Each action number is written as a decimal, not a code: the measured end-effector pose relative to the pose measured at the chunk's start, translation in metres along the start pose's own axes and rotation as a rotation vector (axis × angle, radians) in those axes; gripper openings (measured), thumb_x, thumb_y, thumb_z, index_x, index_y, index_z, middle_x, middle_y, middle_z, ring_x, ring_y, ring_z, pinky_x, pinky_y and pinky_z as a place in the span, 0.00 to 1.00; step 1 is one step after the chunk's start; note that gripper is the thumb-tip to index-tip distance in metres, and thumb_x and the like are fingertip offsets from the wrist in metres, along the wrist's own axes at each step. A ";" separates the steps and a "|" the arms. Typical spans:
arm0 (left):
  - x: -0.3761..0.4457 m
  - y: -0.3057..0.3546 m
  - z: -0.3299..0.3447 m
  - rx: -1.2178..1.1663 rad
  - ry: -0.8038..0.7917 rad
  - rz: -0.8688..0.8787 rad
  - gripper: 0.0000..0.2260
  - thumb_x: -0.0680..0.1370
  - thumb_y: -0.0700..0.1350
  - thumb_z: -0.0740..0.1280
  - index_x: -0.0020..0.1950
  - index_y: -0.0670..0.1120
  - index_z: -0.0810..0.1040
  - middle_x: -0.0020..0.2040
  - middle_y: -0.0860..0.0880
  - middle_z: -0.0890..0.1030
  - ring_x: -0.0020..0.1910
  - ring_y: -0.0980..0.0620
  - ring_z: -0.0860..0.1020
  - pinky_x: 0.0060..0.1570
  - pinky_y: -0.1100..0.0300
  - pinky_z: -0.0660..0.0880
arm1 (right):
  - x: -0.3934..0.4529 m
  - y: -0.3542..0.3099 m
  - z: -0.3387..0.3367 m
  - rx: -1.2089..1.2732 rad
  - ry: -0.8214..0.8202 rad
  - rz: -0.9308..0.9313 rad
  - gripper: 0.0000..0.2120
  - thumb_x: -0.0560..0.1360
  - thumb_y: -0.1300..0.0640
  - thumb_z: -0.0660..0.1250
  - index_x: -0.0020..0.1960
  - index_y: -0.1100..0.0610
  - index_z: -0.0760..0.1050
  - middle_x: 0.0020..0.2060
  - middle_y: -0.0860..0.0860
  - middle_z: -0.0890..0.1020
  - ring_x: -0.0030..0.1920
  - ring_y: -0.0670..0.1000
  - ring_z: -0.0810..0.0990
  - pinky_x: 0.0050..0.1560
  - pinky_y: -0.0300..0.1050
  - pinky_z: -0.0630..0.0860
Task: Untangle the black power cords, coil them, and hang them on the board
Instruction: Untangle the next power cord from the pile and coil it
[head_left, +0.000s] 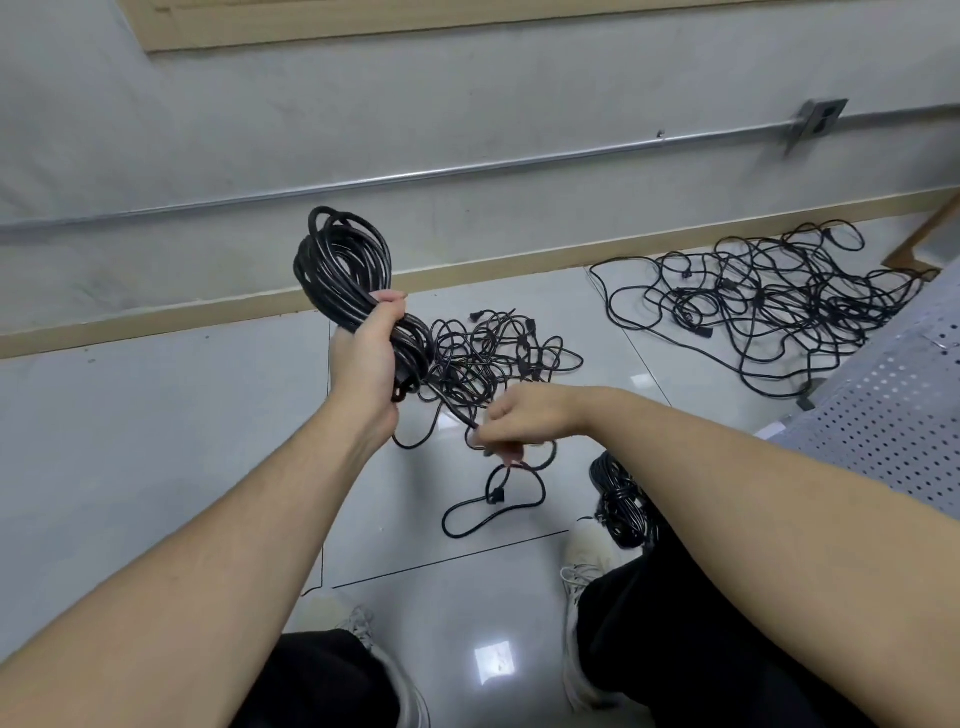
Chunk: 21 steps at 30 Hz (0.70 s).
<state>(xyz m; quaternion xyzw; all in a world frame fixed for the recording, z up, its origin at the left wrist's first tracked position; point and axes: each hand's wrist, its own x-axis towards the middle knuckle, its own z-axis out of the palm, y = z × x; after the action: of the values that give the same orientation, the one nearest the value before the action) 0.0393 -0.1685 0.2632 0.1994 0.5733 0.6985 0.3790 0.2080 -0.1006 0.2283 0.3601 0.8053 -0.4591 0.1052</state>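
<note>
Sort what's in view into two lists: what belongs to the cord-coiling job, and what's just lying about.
Belongs to the job:
- coil gripped by the left hand
- cord strand pinched by the right hand
- small tangle on the floor
- large tangle by the wall
- finished bundle near the right shoe
- perforated board

Just lying about:
- wall conduit
- outlet box

Wall conduit (467, 169) (outlet box (816, 120))
</note>
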 end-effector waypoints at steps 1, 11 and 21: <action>0.002 0.000 -0.002 0.068 0.037 0.018 0.06 0.79 0.41 0.67 0.47 0.52 0.80 0.37 0.53 0.75 0.35 0.53 0.73 0.29 0.64 0.68 | 0.002 0.005 -0.002 -0.062 0.003 0.024 0.15 0.78 0.47 0.69 0.36 0.52 0.77 0.36 0.48 0.86 0.35 0.44 0.80 0.44 0.44 0.77; 0.011 -0.006 -0.021 0.789 -0.196 -0.063 0.07 0.76 0.47 0.71 0.47 0.43 0.83 0.37 0.50 0.80 0.37 0.50 0.75 0.38 0.57 0.70 | -0.002 -0.012 -0.011 -0.022 0.462 -0.301 0.13 0.68 0.40 0.78 0.40 0.48 0.83 0.36 0.46 0.84 0.40 0.49 0.81 0.46 0.47 0.78; -0.014 -0.003 -0.006 0.776 -0.708 -0.304 0.25 0.72 0.71 0.69 0.42 0.49 0.83 0.35 0.51 0.81 0.29 0.53 0.76 0.30 0.61 0.68 | -0.015 -0.007 -0.026 -0.109 0.555 -0.079 0.34 0.57 0.26 0.74 0.28 0.54 0.62 0.24 0.46 0.61 0.29 0.49 0.60 0.33 0.47 0.60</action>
<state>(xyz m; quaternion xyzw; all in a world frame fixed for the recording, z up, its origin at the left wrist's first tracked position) 0.0449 -0.1827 0.2614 0.4622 0.6487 0.2633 0.5442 0.2185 -0.0887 0.2554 0.4341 0.8401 -0.3029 -0.1182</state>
